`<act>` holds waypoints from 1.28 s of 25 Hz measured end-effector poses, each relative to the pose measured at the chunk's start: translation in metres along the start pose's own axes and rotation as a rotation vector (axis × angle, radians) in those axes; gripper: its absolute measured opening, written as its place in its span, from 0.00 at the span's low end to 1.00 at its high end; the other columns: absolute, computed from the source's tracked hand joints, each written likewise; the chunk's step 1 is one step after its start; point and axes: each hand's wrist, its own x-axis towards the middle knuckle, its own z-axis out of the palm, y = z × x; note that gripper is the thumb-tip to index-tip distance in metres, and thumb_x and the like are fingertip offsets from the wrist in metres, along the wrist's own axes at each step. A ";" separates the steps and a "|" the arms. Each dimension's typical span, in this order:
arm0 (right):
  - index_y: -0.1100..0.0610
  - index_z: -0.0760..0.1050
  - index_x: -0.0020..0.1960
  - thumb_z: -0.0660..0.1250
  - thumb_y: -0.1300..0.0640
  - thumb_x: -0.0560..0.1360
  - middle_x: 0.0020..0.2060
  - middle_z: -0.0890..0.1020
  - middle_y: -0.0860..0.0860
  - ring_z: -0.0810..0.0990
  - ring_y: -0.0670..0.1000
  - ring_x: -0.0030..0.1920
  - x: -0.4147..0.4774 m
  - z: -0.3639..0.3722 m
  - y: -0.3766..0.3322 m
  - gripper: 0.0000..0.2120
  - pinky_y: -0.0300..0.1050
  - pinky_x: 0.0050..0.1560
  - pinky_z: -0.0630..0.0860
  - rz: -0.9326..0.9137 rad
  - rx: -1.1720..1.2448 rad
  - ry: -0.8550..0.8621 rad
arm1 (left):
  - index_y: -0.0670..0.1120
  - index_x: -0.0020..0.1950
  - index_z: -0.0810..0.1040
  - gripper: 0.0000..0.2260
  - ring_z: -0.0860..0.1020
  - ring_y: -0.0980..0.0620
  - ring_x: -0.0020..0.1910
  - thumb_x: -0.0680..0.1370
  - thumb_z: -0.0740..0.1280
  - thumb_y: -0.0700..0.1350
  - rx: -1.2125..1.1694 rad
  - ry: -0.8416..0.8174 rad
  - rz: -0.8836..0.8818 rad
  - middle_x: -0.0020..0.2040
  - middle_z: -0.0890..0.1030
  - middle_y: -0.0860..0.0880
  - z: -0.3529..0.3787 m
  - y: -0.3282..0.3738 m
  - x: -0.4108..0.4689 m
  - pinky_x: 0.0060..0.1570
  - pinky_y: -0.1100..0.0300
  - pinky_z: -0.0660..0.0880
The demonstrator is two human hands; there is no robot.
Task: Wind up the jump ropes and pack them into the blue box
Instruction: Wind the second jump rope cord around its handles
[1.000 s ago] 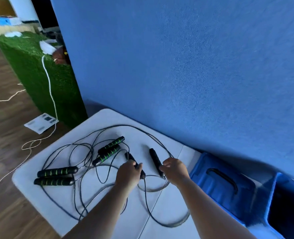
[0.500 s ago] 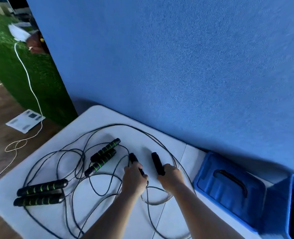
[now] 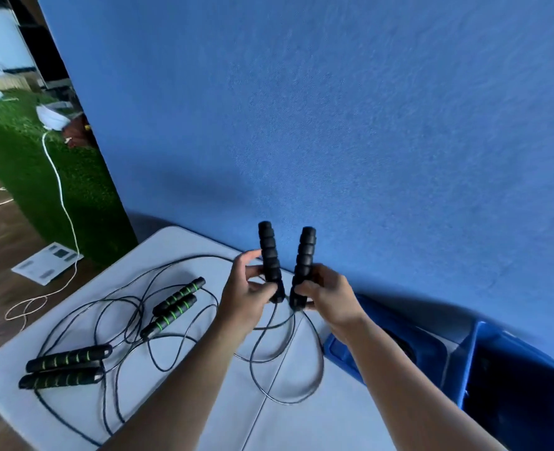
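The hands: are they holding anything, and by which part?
The left hand grips the left black handle near its cord end; the right hand grips the right black handle likewise.

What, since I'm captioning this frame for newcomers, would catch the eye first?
Two black jump-rope handles stand upright, side by side above the white table, one held by the left hand, one by the right hand. Left of them, two pairs of green-striped handles lie among tangled cords; the blue box sits far right.

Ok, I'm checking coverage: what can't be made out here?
Head view:
- Box: cut by right edge; inside too dark.
- Lid: partly behind right arm.
- Cords: tangle hides which handle each joins.
- Lower ends of held handles: covered by left hand and right hand.
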 end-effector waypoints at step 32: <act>0.50 0.53 0.81 0.72 0.34 0.65 0.70 0.74 0.51 0.70 0.54 0.73 -0.220 -0.105 -0.141 0.53 0.58 0.77 0.60 -0.970 -1.596 -0.026 | 0.43 0.49 0.81 0.06 0.80 0.47 0.38 0.73 0.71 0.41 0.066 -0.673 0.107 0.40 0.82 0.46 0.045 0.182 -0.193 0.34 0.58 0.75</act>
